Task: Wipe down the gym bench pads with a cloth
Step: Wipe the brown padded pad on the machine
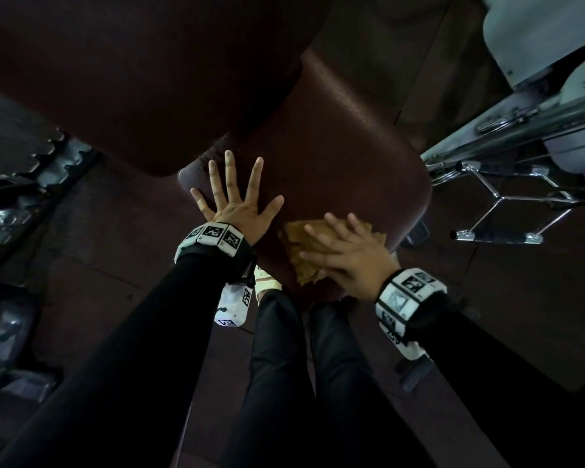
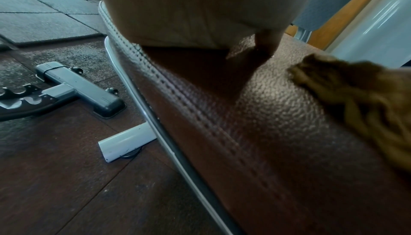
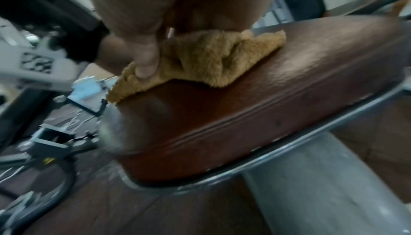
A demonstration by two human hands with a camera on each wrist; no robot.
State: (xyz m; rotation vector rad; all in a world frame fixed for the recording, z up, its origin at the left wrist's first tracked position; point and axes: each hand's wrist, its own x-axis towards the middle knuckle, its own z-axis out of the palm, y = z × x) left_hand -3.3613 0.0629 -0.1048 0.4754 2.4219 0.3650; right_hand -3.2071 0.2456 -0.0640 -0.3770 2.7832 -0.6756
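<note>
A dark red-brown seat pad (image 1: 345, 153) of the gym bench fills the middle of the head view, with the larger back pad (image 1: 132, 72) above it. My left hand (image 1: 237, 201) lies flat on the seat pad's left part, fingers spread and straight. My right hand (image 1: 345, 248) presses a crumpled tan cloth (image 1: 301, 244) onto the pad's near edge with straight fingers. In the right wrist view the cloth (image 3: 206, 59) sits bunched under my hand on the pad (image 3: 266, 101). The left wrist view shows the pad's stitched edge (image 2: 200, 115) and the cloth (image 2: 360, 101) at right.
A chrome cable handle (image 1: 500, 214) and grey machine frame (image 1: 537, 106) stand to the right. Dark toothed bench-frame parts (image 1: 38, 184) lie on the rubber floor at left. A grey support post (image 3: 322, 186) holds the seat. My legs (image 1: 301, 383) stand close to the pad.
</note>
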